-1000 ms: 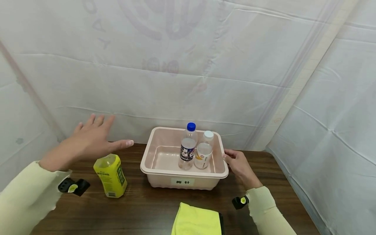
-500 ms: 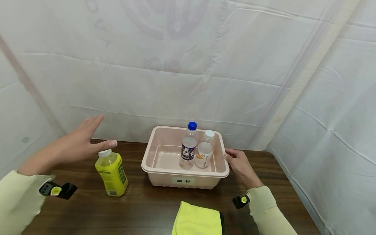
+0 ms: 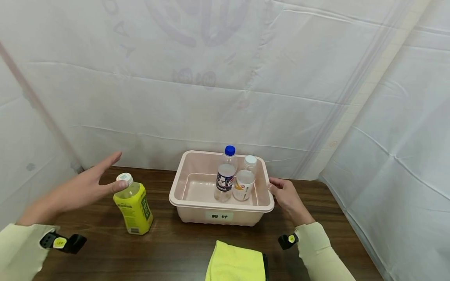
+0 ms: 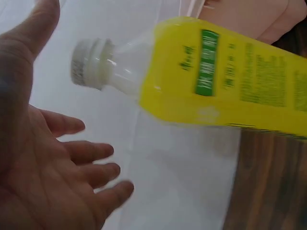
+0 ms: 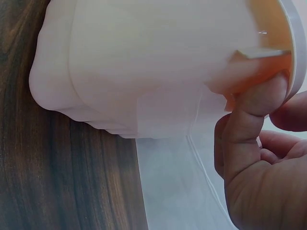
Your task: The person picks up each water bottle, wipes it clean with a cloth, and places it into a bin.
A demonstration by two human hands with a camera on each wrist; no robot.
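Probably light, smooth and easily dented, the bottle (image 3: 135, 210) stands at nine o'clock from the bin (image 3: 191, 214), best gripped round its middle; the left hand (image 3: 79, 191) is spread near its cap (image 3: 124, 178), the right hand (image 3: 287, 198) pinches the bin's three-o'clock rim (image 3: 270, 198).

Pale yellow-green sleeves (image 3: 321, 249), black wrist cameras (image 3: 75, 244) with round yellow stickers (image 3: 59, 242).

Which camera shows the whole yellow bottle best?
The head view: it shows the yellow bottle from cap to base, with the left hand overlapping it near the cap. The left wrist view is closer, but the bottle's base runs out of frame. The right wrist view shows none of it.
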